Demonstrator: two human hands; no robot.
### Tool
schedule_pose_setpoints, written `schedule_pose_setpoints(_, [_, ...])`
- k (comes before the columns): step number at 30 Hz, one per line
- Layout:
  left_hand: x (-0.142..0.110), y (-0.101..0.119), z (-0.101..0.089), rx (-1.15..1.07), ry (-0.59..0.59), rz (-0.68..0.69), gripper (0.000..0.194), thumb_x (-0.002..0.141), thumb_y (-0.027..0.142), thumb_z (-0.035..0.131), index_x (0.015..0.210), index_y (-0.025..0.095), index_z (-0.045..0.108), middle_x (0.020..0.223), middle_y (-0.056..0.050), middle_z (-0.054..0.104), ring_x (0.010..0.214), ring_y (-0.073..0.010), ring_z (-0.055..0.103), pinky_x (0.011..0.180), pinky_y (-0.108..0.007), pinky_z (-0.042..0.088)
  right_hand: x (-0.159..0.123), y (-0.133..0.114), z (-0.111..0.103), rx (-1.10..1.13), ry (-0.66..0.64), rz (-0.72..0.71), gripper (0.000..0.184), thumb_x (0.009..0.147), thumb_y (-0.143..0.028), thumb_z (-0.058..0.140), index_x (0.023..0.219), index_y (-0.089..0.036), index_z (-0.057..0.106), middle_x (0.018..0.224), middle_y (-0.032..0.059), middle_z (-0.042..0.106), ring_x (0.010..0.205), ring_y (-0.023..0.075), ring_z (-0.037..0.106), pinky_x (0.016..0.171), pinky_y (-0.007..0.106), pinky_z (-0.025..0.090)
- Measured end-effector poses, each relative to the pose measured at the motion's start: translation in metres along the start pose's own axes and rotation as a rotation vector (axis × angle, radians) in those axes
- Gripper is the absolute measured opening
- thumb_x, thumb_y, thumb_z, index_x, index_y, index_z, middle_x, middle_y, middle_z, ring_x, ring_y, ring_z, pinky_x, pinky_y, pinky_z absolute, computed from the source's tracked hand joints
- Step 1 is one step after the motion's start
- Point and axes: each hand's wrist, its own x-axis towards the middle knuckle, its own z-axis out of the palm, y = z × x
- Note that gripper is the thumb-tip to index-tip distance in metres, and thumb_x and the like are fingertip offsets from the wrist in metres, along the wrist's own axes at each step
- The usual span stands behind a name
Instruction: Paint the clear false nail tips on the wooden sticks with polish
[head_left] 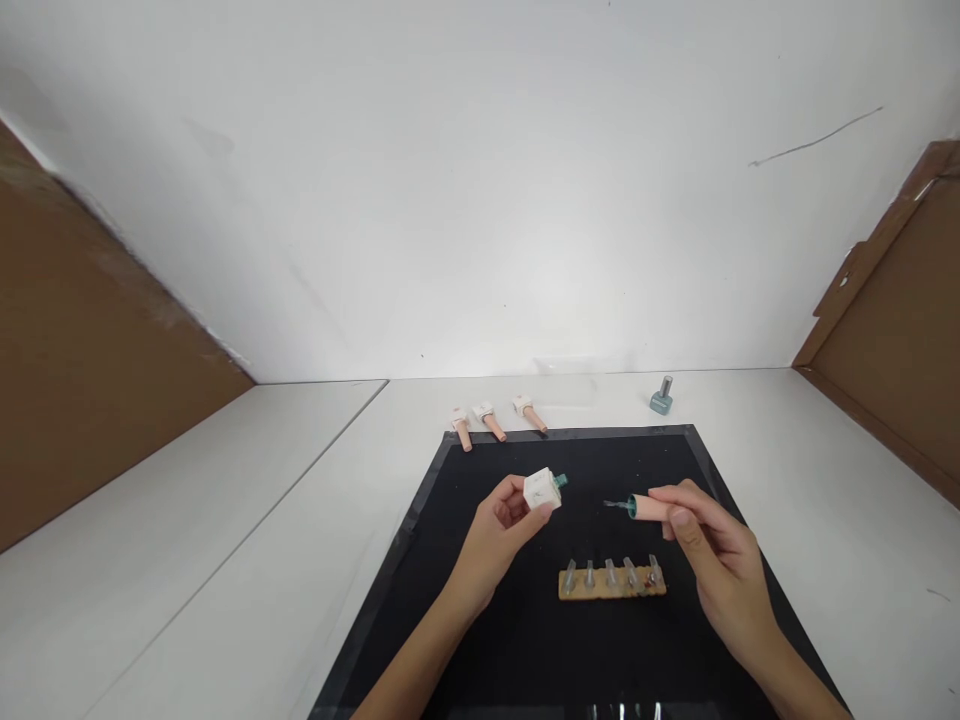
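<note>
Nearest to us, in the lower middle of the frame, the black mat [525, 650] covers part of the white table [300, 570]. On it we find a tan display strip [600, 592] with five clear nail tips [610, 573] standing in a row. Its long axis runs from left to right, almost level in the frame. It lies below and between our two hands, touched by neither, and our right hand [716, 552] is a little nearer to it than our left hand [499, 530].

A little farther, our left hand grips a white nail polish bottle [539, 489] between thumb and fingers, and the teal neck [561, 480] is tilted toward the right. Our right hand pinches a peach brush cap [649, 508], held nearly level; its brush [617, 504] points left, toward this neck. Brush and bottle are apart, with some mat visible between them.

Farther, around the mat's top edge, we see three white bottles with peach caps [491, 423], lying with the caps toward us. To their right there is a teal bottle with a silver cap [661, 401]. Behind everything rises the white wall [480, 200].
</note>
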Motion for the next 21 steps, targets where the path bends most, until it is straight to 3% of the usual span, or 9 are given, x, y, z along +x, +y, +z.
schedule_pose_setpoints(6, [0.003, -0.013, -0.001, 0.467, -0.032, 0.082, 0.015, 0.072, 0.03, 0.059, 0.083, 0.021, 0.058, 0.081, -0.002, 0.069, 0.081, -0.0214, 0.062, 0.076, -0.033, 0.045, 0.003, -0.009, 0.001, 0.134, -0.085, -0.109, 0.02, 0.093, -0.034, 0.054, 0.102, -0.033, 0.072, 0.07, 0.0019, 0.061, 0.067, 0.0174, 0.056, 0.057, 0.027, 0.047])
schedule_pose_setpoints(9, [0.003, -0.019, 0.0, 0.586, -0.039, 0.093, 0.017, 0.07, 0.023, 0.058, 0.087, 0.021, 0.06, 0.089, -0.004, 0.066, 0.091, -0.024, 0.061, 0.081, -0.036, 0.047, 0.004, -0.01, 0.001, 0.163, -0.094, -0.13, 0.019, 0.093, -0.031, 0.055, 0.102, -0.034, 0.071, 0.074, 0.0017, 0.06, 0.069, 0.0171, 0.055, 0.058, 0.027, 0.047])
schedule_pose_setpoints(14, [0.002, -0.017, -0.006, 0.716, -0.091, 0.082, 0.034, 0.069, 0.013, 0.055, 0.102, 0.019, 0.057, 0.107, -0.01, 0.061, 0.112, -0.0299, 0.051, 0.094, -0.045, 0.043, 0.003, -0.01, 0.0, 0.18, -0.119, -0.138, 0.02, 0.095, -0.028, 0.053, 0.104, -0.035, 0.069, 0.078, 0.0013, 0.058, 0.072, 0.0163, 0.055, 0.059, 0.026, 0.046])
schedule_pose_setpoints(18, [-0.004, -0.007, -0.016, 0.687, -0.227, 0.22, 0.063, 0.064, 0.003, 0.047, 0.124, 0.021, 0.039, 0.132, -0.012, 0.042, 0.127, -0.0291, 0.036, 0.104, -0.048, 0.035, 0.001, -0.009, -0.002, 0.188, -0.138, -0.138, 0.021, 0.096, -0.026, 0.051, 0.105, -0.035, 0.068, 0.08, 0.0016, 0.058, 0.074, 0.0168, 0.054, 0.061, 0.027, 0.045])
schedule_pose_setpoints(21, [-0.011, -0.001, -0.02, 0.639, -0.352, 0.333, 0.07, 0.06, 0.0, 0.043, 0.125, 0.023, 0.033, 0.127, -0.011, 0.039, 0.123, -0.0267, 0.039, 0.103, -0.047, 0.036, 0.001, -0.008, -0.003, 0.19, -0.165, -0.132, 0.023, 0.097, -0.024, 0.049, 0.104, -0.035, 0.068, 0.081, 0.002, 0.058, 0.076, 0.0175, 0.054, 0.06, 0.027, 0.045])
